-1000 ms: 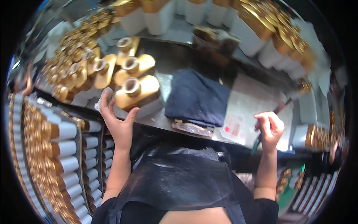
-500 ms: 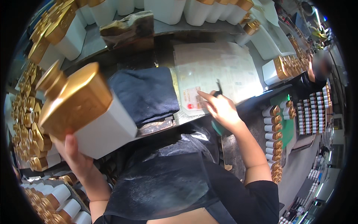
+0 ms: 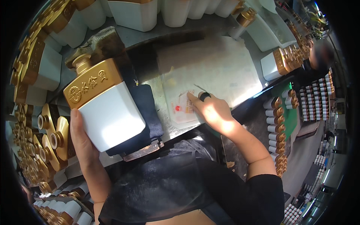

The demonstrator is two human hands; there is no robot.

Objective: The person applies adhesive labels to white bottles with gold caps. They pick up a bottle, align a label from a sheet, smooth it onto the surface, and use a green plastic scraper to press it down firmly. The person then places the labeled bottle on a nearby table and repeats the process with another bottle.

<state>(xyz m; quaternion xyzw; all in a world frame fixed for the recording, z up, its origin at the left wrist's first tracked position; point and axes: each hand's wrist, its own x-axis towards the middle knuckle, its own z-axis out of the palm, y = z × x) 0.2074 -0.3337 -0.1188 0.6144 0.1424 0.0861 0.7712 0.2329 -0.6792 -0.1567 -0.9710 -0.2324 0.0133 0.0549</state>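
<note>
My left hand [image 3: 83,140] is closed around the lower left side of a flat, angular bottle [image 3: 110,114], thumb along its edge. The bottle is white below, with a gold embossed shoulder and neck, and leans left. My right hand [image 3: 213,112] is bent over a clear decal [image 3: 183,108] with a red dot and gold print, its fingertips closed at the decal's right edge. A thin dark tool [image 3: 199,88] juts out beside the black band at its fingers; how it is held is hidden. The decal lies on a pale, glossy sheet [image 3: 213,63].
A folded dark blue cloth [image 3: 150,108] lies behind the bottle. Farther back are a rough block [image 3: 98,45], a row of white-and-gold bottles [image 3: 176,13] and a white tray [image 3: 270,33]. More bottles crowd the left. At right, a person [image 3: 318,54] stands beyond the bench.
The bottle has turned so its broad front face shows, and has moved a little away from me. My right hand stays at the decal; the view has shifted.
</note>
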